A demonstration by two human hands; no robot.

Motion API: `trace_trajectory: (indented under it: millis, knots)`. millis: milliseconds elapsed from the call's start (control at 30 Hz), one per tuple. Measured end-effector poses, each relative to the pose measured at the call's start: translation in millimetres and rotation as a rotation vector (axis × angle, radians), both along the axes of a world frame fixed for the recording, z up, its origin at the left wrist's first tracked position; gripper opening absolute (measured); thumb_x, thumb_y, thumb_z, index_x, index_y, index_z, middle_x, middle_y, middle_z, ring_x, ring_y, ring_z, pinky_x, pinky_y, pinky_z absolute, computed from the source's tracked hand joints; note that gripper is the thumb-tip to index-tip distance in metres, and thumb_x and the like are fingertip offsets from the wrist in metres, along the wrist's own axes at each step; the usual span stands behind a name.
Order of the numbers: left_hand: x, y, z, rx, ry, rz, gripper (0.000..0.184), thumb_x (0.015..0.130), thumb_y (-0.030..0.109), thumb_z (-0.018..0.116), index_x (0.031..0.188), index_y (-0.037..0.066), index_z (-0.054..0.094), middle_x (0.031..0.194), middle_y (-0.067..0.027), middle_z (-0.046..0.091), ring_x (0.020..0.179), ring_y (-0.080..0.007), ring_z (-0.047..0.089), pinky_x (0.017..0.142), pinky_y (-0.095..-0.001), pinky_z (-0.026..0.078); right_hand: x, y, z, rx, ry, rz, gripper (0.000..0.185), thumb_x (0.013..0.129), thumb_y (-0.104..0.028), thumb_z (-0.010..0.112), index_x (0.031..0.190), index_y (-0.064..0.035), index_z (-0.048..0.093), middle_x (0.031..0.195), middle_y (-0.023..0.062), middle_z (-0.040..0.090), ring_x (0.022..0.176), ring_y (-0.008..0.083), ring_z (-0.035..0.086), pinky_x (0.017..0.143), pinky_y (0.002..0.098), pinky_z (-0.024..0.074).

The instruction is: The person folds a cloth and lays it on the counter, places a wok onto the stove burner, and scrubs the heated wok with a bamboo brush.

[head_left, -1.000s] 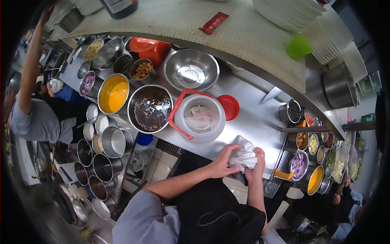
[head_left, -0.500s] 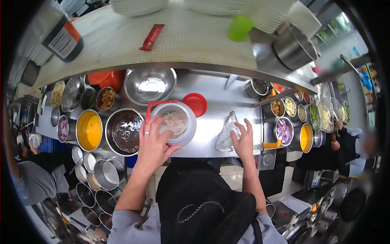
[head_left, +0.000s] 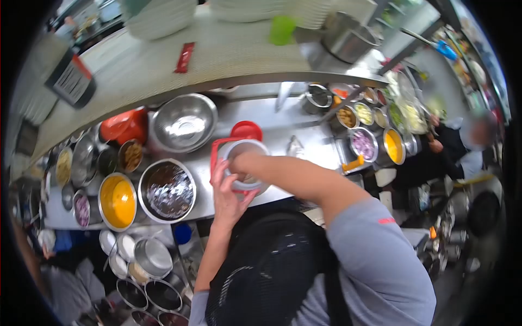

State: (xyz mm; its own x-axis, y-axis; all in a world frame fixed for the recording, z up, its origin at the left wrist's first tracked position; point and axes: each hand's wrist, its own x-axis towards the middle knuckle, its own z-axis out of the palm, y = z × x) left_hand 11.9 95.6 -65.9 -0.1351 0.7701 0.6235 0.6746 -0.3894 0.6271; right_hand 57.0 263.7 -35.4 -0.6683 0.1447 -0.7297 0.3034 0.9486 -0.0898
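A white plastic tub (head_left: 262,146) with a red handle stands over the steel counter in front of me. My left hand (head_left: 227,194) is closed on the tub's near left side, fingers along the wall and thumb below the rim. From the right, my right hand (head_left: 243,164) reaches down inside the tub. Its fingers are hidden there, and so is most of the tub's content. Behind the tub lies a round red lid (head_left: 247,131). A crumpled whitish cloth or bag (head_left: 295,146) shows just beyond my right forearm, partly covered by it.
To the left stand a bowl of dark sauce (head_left: 169,191), a pot of yellow liquid (head_left: 118,201) and a steel bowl (head_left: 185,124). Pots of chopped vegetables, including purple onion (head_left: 363,144), line the right. A shelf (head_left: 239,57) overhangs the counter. A co-worker (head_left: 451,152) stands at right.
My right hand has left the crumpled cloth and gone into the tub. My left hand's fingers have moved from inside the tub to its outer side. The whole view has shifted.
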Motion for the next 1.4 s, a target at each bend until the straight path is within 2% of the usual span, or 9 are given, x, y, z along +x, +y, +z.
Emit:
trace_trajectory:
  millis: [333, 633, 767, 900, 933, 1033, 1167, 1267, 1400]
  knots:
    - [1.9, -2.5, 13.3, -0.028, -0.063, 0.014, 0.125, 0.064, 0.009, 0.100, 0.159, 0.003, 0.019, 0.158, -0.0288, 0.038, 0.145, -0.0496, 0.043, 0.122, -0.0582, 0.034, 8.4, 2.0, 25.4, -0.149, 0.011, -0.338, 0.029, 0.078, -0.024, 0.077, 0.101, -0.0088, 0.082, 0.105, 0.0155, 0.079, 0.099, 0.0351, 0.074, 0.087, 0.0465, 0.0575]
    - [6.8, -0.3, 5.9, -0.062, -0.018, 0.032, 0.128, 0.069, 0.011, 0.098, 0.162, 0.001, 0.011, 0.161, -0.0311, 0.034, 0.147, -0.0522, 0.038, 0.123, -0.0596, 0.029, 121.3, -21.4, 170.7, -0.201, 1.010, -0.590, 0.024, 0.073, -0.016, 0.072, 0.092, -0.0013, 0.069, 0.082, 0.0123, 0.069, 0.077, 0.0286, 0.067, 0.070, 0.0419, 0.0529]
    - [2.4, -9.0, 22.3, -0.226, -0.190, -0.038, 0.129, 0.071, 0.012, 0.097, 0.166, 0.001, 0.011, 0.167, -0.0239, 0.026, 0.154, -0.0388, 0.031, 0.129, -0.0500, 0.024, 174.7, -60.9, 232.9, -0.344, 1.440, -0.751, 0.022, 0.074, -0.009, 0.070, 0.093, 0.0012, 0.066, 0.085, 0.0048, 0.064, 0.075, 0.0135, 0.059, 0.066, 0.0311, 0.0479]
    - [39.1, -23.6, 99.1, -0.001, -0.668, -0.340, 0.127, 0.080, 0.041, 0.091, 0.169, 0.010, 0.006, 0.169, -0.0189, 0.024, 0.157, -0.0359, 0.027, 0.130, -0.0546, 0.020, 212.4, -121.0, 270.2, -0.654, 1.895, -0.812, 0.015, 0.082, -0.004, 0.071, 0.096, 0.0010, 0.068, 0.088, 0.0009, 0.068, 0.081, 0.0065, 0.061, 0.074, 0.0260, 0.0515]
    - [61.0, -22.9, 119.8, -0.006, -0.804, -0.449, 0.126, 0.083, 0.080, 0.073, 0.167, 0.006, 0.015, 0.170, -0.0177, 0.023, 0.157, -0.0366, 0.028, 0.129, -0.0554, 0.024, 218.8, -137.9, 272.1, -0.642, 1.982, -0.773, 0.016, 0.081, -0.003, 0.070, 0.096, 0.0008, 0.068, 0.090, 0.0011, 0.068, 0.082, 0.0067, 0.062, 0.076, 0.0257, 0.0519]
    - [128.6, -40.2, 181.8, -0.196, -1.417, -0.840, 0.120, 0.087, 0.087, 0.058, 0.166, 0.005, 0.020, 0.170, -0.0150, 0.027, 0.156, -0.0367, 0.031, 0.129, -0.0543, 0.024, 255.4, -193.8, 265.2, -0.343, 2.020, -0.715, 0.027, 0.076, 0.000, 0.066, 0.103, 0.0004, 0.064, 0.103, 0.0058, 0.064, 0.086, 0.0117, 0.061, 0.075, 0.0291, 0.0505]
    - [204.2, -55.4, 190.6, -0.500, -1.536, -1.388, 0.091, 0.103, 0.073, 0.048, 0.156, -0.001, 0.042, 0.152, -0.0185, 0.054, 0.142, -0.0356, 0.052, 0.121, -0.0530, 0.041, 317.6, -298.0, 222.5, 0.580, 2.000, -0.944, 0.036, 0.077, -0.002, 0.064, 0.113, 0.0000, 0.065, 0.107, 0.0166, 0.064, 0.103, 0.0297, 0.067, 0.089, 0.0385, 0.0546]
    - [301.1, -96.0, 174.2, -0.662, -1.299, -1.196, 0.056, 0.106, 0.039, 0.062, 0.144, 0.000, 0.055, 0.135, -0.0160, 0.066, 0.123, -0.0280, 0.065, 0.110, -0.0458, 0.050, 366.0, -407.3, 173.2, -0.068, 2.241, -1.589, 0.060, 0.094, -0.008, 0.067, 0.149, -0.0088, 0.043, 0.152, 0.0092, 0.046, 0.132, 0.0255, 0.056, 0.104, 0.0418, 0.0531]
    - [403.9, -226.5, 111.9, -0.667, -0.848, -1.595, 0.025, 0.105, 0.012, 0.067, 0.128, 0.002, 0.064, 0.122, -0.0065, 0.068, 0.112, -0.0152, 0.064, 0.099, -0.0335, 0.053, 402.5, -535.0, 157.1, -0.285, 3.047, -1.787, 0.042, 0.107, -0.025, 0.066, 0.143, -0.0076, 0.051, 0.140, 0.0120, 0.057, 0.117, 0.0196, 0.064, 0.091, 0.0278, 0.0538]
